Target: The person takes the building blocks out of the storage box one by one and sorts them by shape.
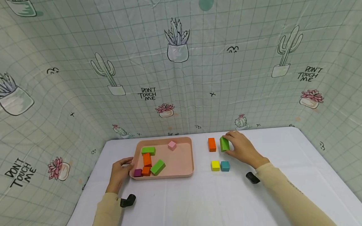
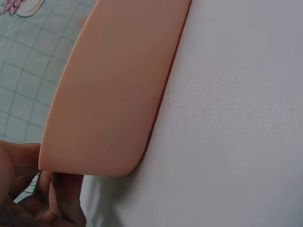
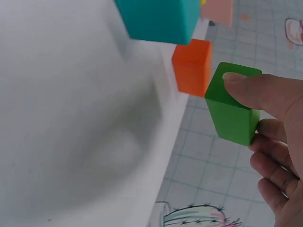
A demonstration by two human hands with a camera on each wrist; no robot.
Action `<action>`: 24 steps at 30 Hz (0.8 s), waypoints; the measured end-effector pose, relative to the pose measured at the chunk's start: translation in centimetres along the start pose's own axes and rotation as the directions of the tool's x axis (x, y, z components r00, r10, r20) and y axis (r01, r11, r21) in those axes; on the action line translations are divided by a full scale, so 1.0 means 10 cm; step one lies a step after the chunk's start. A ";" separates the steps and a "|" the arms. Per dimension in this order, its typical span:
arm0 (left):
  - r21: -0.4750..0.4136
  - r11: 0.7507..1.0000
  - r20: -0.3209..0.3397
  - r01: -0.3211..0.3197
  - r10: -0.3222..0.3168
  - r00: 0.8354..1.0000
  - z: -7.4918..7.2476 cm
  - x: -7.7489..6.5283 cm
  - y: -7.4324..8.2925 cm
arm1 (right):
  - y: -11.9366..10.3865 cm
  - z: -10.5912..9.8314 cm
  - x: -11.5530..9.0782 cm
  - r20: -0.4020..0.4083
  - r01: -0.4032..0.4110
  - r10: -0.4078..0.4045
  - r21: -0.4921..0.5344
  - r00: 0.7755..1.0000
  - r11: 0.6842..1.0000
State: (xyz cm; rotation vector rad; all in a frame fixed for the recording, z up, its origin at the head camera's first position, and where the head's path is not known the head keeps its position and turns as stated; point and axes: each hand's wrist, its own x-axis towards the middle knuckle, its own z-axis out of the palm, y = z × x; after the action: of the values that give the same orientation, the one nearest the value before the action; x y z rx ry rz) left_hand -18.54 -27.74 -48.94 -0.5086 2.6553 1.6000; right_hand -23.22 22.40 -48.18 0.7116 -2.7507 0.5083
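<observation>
1. A cactus-print backdrop (image 1: pixel 198 81) fills the upper frame.
2. Below it I have the white tabletop (image 1: pixel 175 201), cut off by the bottom edge.
3. At lower left sits a peach tray (image 1: pixel 179 164). My left wrist view shows just its outer wall, hiding the contents.
4. The right hand (image 1: pixel 243 149), right of centre, pinches a green rectangular block (image 1: pixel 224 145) between thumb and bent fingers. I judge the step in hand to be handling that block; the next move calls for a firm pinch and care around the orange rectangular block (image 1: pixel 212 145) just left of it. I can't tell whether the green one touches the table.
5. The left hand (image 1: pixel 120 171), lower left, grips the tray's left end with bent fingers; I can't make out every fingertip.
6. In the tray's left half I count two green bricks (image 1: pixel 157 167) and an orange brick (image 1: pixel 147 159).
7. Smallest are the cubes: orange (image 1: pixel 146 171), purple (image 1: pixel 137 173) and pink (image 1: pixel 172 145) in the tray; yellow (image 1: pixel 215 165) and teal (image 1: pixel 225 166) below the held block. My right wrist view crops the teal one and leaves yellow a sliver.
</observation>
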 end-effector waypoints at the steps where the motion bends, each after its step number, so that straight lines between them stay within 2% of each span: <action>1: 0.000 1.000 -0.001 0.002 -0.002 1.000 0.00 0.00 0.00 | 0.02 0.02 0.00 0.003 -0.003 0.003 -0.003 1.000 1.000; 14: -0.003 1.000 -0.008 0.012 -0.012 1.000 0.01 0.00 0.01 | 0.15 0.20 0.05 0.047 -0.001 0.002 -0.009 0.999 1.000; 24: -0.011 1.000 -0.004 -0.006 0.006 1.000 0.01 -0.02 0.00 | 0.18 0.28 0.12 0.065 0.010 -0.009 -0.014 0.998 1.000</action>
State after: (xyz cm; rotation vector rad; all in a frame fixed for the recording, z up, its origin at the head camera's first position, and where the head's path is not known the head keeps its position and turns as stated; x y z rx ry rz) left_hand -18.39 -27.67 -48.98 -0.5056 2.6545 1.6183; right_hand -25.58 22.30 -50.83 0.7505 -2.8068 0.4711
